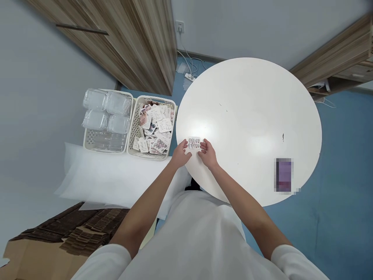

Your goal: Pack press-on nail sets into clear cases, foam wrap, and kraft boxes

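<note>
A small flat pack lies on the white round table near its left edge. It shows two rows of small shiny oval pieces, which look like press-on nails. My left hand is at the pack's left side, fingers curved and apart from the thumb. On the other side is my right hand, its fingers also spread and curved close to the pack's right edge. Neither hand is closed around the pack; whether the fingertips touch it, I cannot tell.
Left of the table, a white basket holds many printed cards and similar packs. Beside it, another basket carries clear plastic-wrapped bundles. White sheeting and folded cardboard lie nearer me. A blurred purple object rests on the table's right.
</note>
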Tool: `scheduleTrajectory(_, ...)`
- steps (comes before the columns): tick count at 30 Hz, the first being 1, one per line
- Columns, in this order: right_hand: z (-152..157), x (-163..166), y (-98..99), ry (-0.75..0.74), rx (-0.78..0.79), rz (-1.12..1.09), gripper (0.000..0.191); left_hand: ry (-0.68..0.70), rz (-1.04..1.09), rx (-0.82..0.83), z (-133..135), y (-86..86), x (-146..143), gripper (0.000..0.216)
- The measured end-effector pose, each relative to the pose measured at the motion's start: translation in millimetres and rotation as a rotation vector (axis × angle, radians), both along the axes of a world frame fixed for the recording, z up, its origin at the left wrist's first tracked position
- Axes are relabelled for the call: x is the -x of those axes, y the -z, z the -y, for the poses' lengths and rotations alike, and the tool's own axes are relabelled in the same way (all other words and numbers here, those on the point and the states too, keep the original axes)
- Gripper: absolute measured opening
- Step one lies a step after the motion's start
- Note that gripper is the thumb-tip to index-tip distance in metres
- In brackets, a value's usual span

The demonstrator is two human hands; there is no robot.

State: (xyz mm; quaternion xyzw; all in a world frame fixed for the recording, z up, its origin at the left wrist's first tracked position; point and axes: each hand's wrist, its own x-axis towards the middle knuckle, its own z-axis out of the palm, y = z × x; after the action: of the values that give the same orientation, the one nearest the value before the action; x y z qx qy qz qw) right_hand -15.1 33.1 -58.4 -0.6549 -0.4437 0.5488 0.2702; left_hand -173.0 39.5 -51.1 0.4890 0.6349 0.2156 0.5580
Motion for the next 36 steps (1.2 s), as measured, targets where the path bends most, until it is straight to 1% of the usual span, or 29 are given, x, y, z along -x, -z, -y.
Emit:
scheduleTrajectory(3, 0, -2, 0.5, -0.021, -0.013, -0.003, 0.073, -0.011, -0.019, -0.015, 1, 3.4, -2, 0.070)
scheduleTrajectory(7, 7, -12, -3.3, -0.065, -0.013, 0.000, 0.073, -0.043, -0.103, -0.106, 7, 2.8, -5, 0.068)
scheduleTrajectory(10, 21, -26, -8.5, -0.084, -0.002, 0.022, 0.073, -0.083, -0.257, -0.195, 25, -6.6, -8, 0.063)
scheduleTrajectory(13, 36, -43, -11.1, -0.144, -0.004, 0.085, 0.076, -0.096, -0.367, -0.228, 55, -21.1, -10, 0.056)
scheduleTrajectory(15, 44, -53, -10.1, -0.219, -0.017, 0.123, 0.076, -0.087, -0.390, -0.200, 78, -31.3, -8, 0.052)
scheduleTrajectory(17, 48, -59, -8.5, -0.299, -0.044, 0.154, 0.075, -0.039, -0.372, -0.124, 100, -42.0, -3, 0.052)
scheduleTrajectory(19, 50, -59, -9.0, -0.347, -0.092, 0.197, 0.072, 0.062, -0.340, 0.000, 118, -54.1, 7, 0.057)
scheduleTrajectory(21, 50, -52, -14.1, -0.358, -0.176, 0.250, 0.068, 0.159, -0.338, 0.141, 131, -67.7, 22, 0.064)
scheduleTrajectory(23, 47, -38, -24.4, -0.381, -0.288, 0.293, 0.065, 0.190, -0.360, 0.236, 137, -82.1, 40, 0.071)
scheduleTrajectory(24, 44, -28, -31.1, -0.407, -0.346, 0.307, 0.063, 0.176, -0.363, 0.252, 138, -89.1, 50, 0.073)
scheduleTrajectory(26, 35, -4, -45.7, -0.484, -0.457, 0.320, 0.060, 0.106, -0.342, 0.224, 137, -101.5, 72, 0.075)
scheduleTrajectory(29, 13, 41, -65.5, -0.623, -0.595, 0.303, 0.052, -0.069, -0.298, 0.114, 125, -113.4, 109, 0.075)
scheduleTrajectory(31, -7, 78, -74.2, -0.704, -0.649, 0.276, 0.047, -0.219, -0.272, 0.048, 111, -115.7, 135, 0.074)
scheduleTrajectory(33, -31, 118, -78.4, -0.760, -0.657, 0.255, 0.044, -0.385, -0.223, 0.008, 93, -113.5, 158, 0.071)
scheduleTrajectory(35, -56, 157, -77.7, -0.777, -0.617, 0.246, 0.044, -0.544, -0.130, -0.008, 71, -107.9, 176, 0.068)
scheduleTrajectory(36, -68, 175, -75.4, -0.762, -0.579, 0.246, 0.045, -0.608, -0.063, -0.015, 60, -104.1, 183, 0.067)
